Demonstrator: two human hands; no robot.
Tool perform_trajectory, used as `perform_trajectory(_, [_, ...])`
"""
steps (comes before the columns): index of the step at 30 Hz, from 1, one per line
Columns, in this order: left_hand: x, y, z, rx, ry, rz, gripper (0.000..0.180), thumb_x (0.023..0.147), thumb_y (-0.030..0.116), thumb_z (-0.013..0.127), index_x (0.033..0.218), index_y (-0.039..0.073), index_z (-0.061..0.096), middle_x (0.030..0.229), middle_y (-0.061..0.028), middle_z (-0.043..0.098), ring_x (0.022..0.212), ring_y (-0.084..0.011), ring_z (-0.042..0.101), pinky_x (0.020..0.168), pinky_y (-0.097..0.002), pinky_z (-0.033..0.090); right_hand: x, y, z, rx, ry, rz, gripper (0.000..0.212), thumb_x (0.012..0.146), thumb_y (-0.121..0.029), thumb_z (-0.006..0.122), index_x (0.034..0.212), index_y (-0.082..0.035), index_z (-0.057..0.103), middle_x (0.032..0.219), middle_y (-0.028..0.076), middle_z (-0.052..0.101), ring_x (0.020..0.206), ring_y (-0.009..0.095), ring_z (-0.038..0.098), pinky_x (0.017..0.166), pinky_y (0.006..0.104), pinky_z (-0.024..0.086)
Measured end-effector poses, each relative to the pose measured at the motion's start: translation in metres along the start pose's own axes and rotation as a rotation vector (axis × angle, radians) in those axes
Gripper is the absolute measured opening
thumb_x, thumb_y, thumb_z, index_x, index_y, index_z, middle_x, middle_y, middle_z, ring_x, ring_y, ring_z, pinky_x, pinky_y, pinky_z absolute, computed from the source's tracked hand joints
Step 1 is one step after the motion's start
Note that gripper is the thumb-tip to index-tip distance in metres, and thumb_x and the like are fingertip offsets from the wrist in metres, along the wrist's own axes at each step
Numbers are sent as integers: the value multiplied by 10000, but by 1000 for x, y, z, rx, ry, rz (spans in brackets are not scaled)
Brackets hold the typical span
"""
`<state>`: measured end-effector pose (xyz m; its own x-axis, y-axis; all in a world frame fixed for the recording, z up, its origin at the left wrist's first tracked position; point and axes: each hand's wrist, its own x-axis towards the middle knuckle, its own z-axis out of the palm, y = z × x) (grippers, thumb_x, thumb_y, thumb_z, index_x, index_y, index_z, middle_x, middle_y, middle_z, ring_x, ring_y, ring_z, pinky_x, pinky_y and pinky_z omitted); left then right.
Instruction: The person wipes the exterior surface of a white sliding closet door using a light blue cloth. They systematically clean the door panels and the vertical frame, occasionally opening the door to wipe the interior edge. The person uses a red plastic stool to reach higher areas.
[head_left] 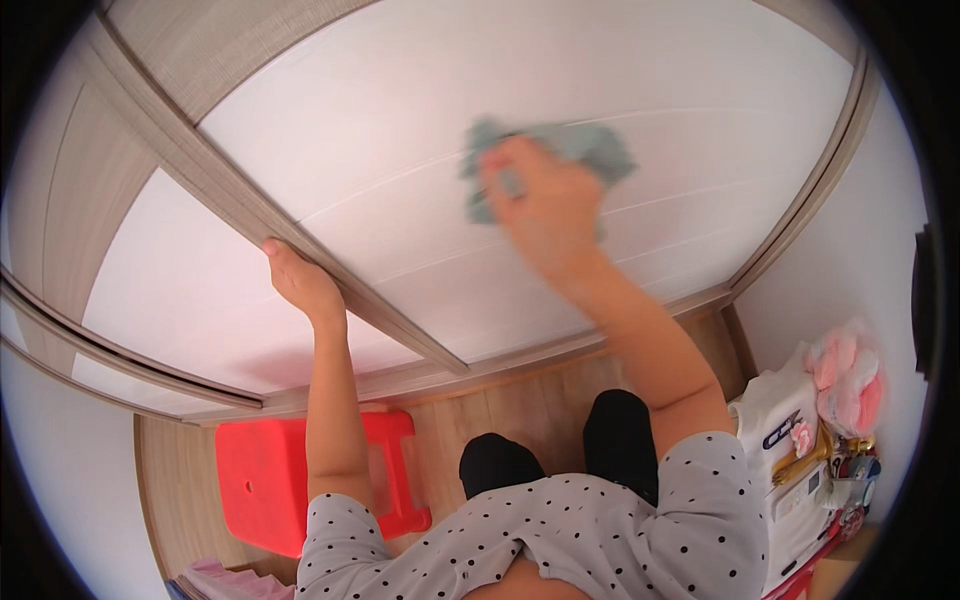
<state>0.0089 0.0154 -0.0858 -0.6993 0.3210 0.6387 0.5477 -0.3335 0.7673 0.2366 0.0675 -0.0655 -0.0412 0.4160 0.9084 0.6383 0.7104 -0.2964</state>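
Note:
My right hand (555,205) is closed on a grey-green cloth (595,147) and presses it against the white panel (400,120) of a wardrobe-like sliding door. Motion smears the hand and the cloth, whose loose part spreads out to the right of the knuckles. My left hand (306,288) grips the edge of the door's wood-grain frame (240,195), left of the panel. One fingertip shows at the frame; the other fingers are mostly hidden.
Below my left forearm stands a red plastic stool (265,470) on the wood floor (540,405). White packages (785,400) and a pink bundle (845,375) are piled at the right wall. Pink fabric (230,580) lies at the lower left. A floor track (150,370) runs under the doors.

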Motion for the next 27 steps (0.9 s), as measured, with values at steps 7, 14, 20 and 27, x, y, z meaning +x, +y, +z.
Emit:
perform_trajectory(7, [3,1,-15,-80,-110,-27,531,951,435,288,810,-37,488,769,-41,489,747,-132,418,719,-265,363,-6,16,-18,243,94,405,118,747,-115,644,725,-73,537,567,59,543,454,215,502,429,314,389])
perform_trajectory(14, [6,-13,-14,-142,-145,-28,583,948,452,284,1045,-79,502,974,-103,539,897,-165,469,824,-284,370,14,0,-21,116,55,217,135,749,-135,645,720,-79,526,539,80,524,425,227,485,422,301,378])
perform_trajectory(20, [3,-15,-11,-124,-103,-29,493,955,413,305,838,-18,516,797,-36,514,758,-115,436,710,-254,377,29,-8,-16,47,-23,-28,131,768,-150,638,734,-79,534,528,61,510,404,205,447,419,283,372])
perform_trajectory(27, [4,-5,-10,-184,-58,-15,446,931,413,389,668,53,391,651,35,357,640,-73,320,578,-230,303,37,14,-37,57,-75,102,134,749,-173,652,725,-93,547,507,67,532,412,218,513,417,318,406])
